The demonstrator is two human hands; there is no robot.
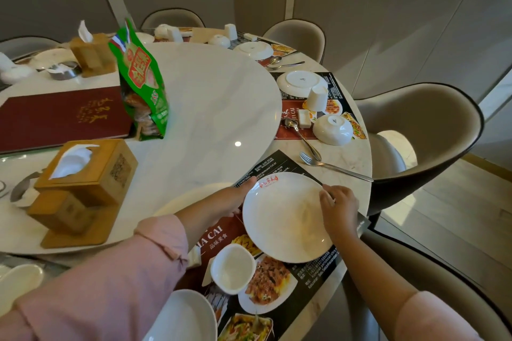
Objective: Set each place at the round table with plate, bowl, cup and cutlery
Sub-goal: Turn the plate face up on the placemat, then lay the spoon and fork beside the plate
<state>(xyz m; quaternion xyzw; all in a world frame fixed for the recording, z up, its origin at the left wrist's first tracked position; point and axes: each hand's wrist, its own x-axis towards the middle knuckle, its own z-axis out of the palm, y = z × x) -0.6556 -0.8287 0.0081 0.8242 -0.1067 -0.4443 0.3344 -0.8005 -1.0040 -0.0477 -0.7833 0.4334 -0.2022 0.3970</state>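
A white plate (282,216) with a red logo at its far rim is held tilted over a printed placemat (291,282). My left hand (230,201) grips its left rim. At the right rim, my right hand (339,209) holds it with curled fingers. A white cup (232,267) stands upright on the placemat, near the plate's lower edge. A fork (332,166) lies on the table beyond the plate. The place to the right has an upturned plate (302,82), cup (317,98), bowl (332,129) and a spoon (303,137).
A marble turntable (210,108) fills the table's middle, carrying a green snack bag (144,86), a red menu (61,116) and wooden tissue boxes (88,174). Another white plate (185,318) lies at the near edge. Padded chairs (432,133) ring the table.
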